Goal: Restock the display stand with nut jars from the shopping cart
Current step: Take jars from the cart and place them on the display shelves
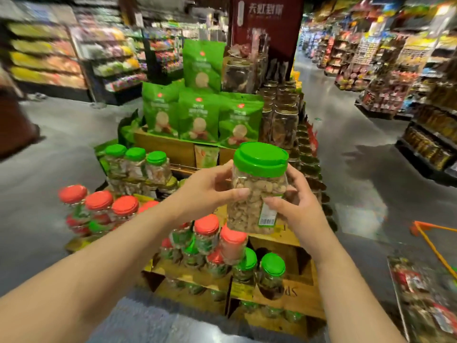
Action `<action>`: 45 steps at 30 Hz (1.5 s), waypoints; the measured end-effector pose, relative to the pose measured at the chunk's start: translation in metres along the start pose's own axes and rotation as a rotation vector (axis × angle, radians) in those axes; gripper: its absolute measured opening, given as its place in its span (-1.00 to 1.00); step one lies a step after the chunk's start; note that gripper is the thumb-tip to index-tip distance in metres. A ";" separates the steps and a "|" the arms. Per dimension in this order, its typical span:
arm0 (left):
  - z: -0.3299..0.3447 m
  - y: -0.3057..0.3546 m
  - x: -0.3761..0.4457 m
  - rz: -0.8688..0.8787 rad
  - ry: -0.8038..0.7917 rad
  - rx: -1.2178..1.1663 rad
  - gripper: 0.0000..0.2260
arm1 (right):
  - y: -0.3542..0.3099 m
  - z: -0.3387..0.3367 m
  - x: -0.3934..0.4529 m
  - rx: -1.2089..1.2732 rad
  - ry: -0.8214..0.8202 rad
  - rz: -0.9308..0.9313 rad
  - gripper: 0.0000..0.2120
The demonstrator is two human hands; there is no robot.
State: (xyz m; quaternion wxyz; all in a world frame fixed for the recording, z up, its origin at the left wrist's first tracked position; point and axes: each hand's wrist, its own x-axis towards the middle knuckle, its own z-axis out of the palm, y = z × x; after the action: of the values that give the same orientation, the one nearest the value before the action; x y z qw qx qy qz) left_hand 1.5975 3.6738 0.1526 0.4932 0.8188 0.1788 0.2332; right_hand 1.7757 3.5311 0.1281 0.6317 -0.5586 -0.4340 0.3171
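A clear nut jar (257, 186) with a green lid is held upright in mid-air above the wooden display stand (291, 295). My left hand (210, 189) grips its left side, thumb across the front. My right hand (294, 204) grips its right side, fingers curled over the barcode label. On the stand below sit jars with red lids (99, 201) at the left and lower middle, and jars with green lids (136, 154) on a higher tier. An orange edge of the shopping cart (430, 236) shows at the right.
Green snack bags (197, 115) and dark jars (282, 112) fill the stand's upper tiers under a red sign (264, 23). Packaged goods (425, 288) lie at the lower right. Store shelves line both sides of the grey aisle floor.
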 end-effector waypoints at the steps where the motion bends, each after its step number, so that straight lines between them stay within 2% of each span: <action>1: -0.018 -0.008 -0.002 -0.005 -0.003 0.008 -0.37 | 0.002 0.016 0.009 0.003 -0.008 -0.007 -0.10; 4: -0.074 -0.028 -0.006 0.014 -0.005 0.039 -0.36 | 0.010 0.069 0.040 0.010 0.003 -0.004 -0.07; 7: -0.118 -0.047 -0.004 0.019 0.015 0.088 -0.33 | 0.015 0.108 0.067 -0.038 0.021 -0.020 -0.13; 11: -0.160 -0.074 0.007 -0.013 0.052 0.128 -0.24 | 0.020 0.145 0.102 -0.074 0.049 -0.008 -0.10; 14: -0.182 -0.093 0.025 -0.029 0.057 0.104 -0.30 | 0.029 0.160 0.132 -0.118 0.066 0.009 -0.10; 18: -0.203 -0.117 0.057 -0.056 0.066 0.107 -0.34 | 0.043 0.167 0.174 -0.163 0.075 0.035 -0.13; 22: -0.226 -0.140 0.096 -0.114 0.119 0.167 -0.18 | 0.062 0.170 0.228 -0.205 0.053 0.058 -0.11; 25: -0.244 -0.164 0.126 -0.173 0.140 0.171 -0.18 | 0.078 0.174 0.271 -0.214 0.033 0.084 -0.12; 28: -0.257 -0.187 0.148 -0.240 0.157 0.226 -0.03 | 0.099 0.178 0.309 -0.264 0.000 0.112 -0.10; 35: -0.273 -0.255 0.187 -0.333 0.115 0.231 -0.13 | 0.151 0.198 0.367 -0.376 -0.037 0.256 -0.10; 39: -0.278 -0.303 0.200 -0.419 0.060 0.065 -0.17 | 0.180 0.213 0.391 -0.458 -0.041 0.330 -0.11; 45: -0.274 -0.377 0.212 -0.506 0.041 -0.027 -0.08 | 0.232 0.235 0.414 -0.528 -0.030 0.477 -0.08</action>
State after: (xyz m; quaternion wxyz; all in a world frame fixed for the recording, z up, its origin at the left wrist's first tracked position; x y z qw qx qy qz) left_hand 1.5960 4.1524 -0.0285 0.5428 0.7365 0.3850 0.1211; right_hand 1.7582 4.0394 -0.0193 0.3673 -0.7836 -0.3675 0.3407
